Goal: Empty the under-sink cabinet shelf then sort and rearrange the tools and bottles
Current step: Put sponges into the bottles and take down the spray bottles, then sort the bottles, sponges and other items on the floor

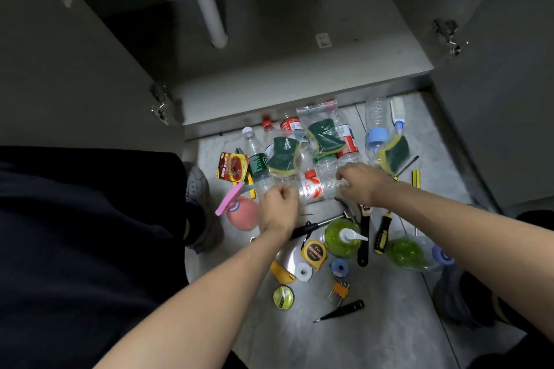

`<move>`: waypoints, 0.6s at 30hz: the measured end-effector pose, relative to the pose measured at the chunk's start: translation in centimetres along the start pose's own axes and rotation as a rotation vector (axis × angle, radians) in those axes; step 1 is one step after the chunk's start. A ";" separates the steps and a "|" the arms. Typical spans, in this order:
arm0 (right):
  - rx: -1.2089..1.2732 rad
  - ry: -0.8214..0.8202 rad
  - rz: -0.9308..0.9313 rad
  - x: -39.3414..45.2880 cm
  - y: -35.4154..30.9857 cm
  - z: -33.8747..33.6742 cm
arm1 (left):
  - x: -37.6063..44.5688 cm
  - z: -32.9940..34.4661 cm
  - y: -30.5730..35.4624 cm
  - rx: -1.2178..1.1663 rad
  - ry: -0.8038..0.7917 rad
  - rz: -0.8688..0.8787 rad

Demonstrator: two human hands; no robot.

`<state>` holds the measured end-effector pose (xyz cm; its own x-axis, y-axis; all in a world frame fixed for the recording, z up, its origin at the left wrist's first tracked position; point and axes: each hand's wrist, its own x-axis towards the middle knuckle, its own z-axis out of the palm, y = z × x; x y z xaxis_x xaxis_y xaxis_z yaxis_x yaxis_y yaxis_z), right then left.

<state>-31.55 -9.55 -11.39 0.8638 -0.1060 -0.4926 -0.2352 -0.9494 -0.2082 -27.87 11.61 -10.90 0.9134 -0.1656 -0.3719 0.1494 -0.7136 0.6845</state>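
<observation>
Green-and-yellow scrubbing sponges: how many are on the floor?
3. One bagged sponge lies on the left bottles, one in the red-zip bag at centre, one at right by the blue-capped bottle. Clutter may hide others.

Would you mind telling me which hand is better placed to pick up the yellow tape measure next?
Left. The left hand hovers just above the yellow tape measure, its forearm running right beside it. The right hand is farther off, fingers on the clear bottle.

The left hand [277, 207] is covering one end of a clear bottle [314, 189], so its grip is staying unclear. The hammer [317, 226] is running under both forearms. The white pipe [204, 0] is being cut off by the far edge, and the bottle labels are blurring past reading.
</observation>
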 end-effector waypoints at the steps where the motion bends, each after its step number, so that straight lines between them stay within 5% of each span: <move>1: -0.005 0.009 -0.007 0.5 0.1 0.0 | 1.5 -0.3 1.4 -0.038 0.009 0.053; 5: -0.028 0.042 -0.057 2.4 -0.5 0.5 | 8.9 -2.3 4.2 -0.081 0.055 0.053; 10: -0.043 0.030 -0.141 5.6 -1.1 1.7 | 16.7 -4.2 2.3 0.291 0.041 -0.053; 14: -0.157 0.101 -0.253 7.4 -0.4 3.3 | 19.9 -3.6 -0.1 0.407 -0.100 -0.140; 18: -0.295 0.130 -0.244 8.2 0.2 4.9 | 21.0 -2.2 -1.7 0.520 -0.077 -0.088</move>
<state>-26.68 -9.12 -19.59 0.9321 0.1148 -0.3434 0.1058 -0.9934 -0.0450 -8.07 10.85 -18.45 0.8726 -0.1256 -0.4719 -0.0014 -0.9670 0.2548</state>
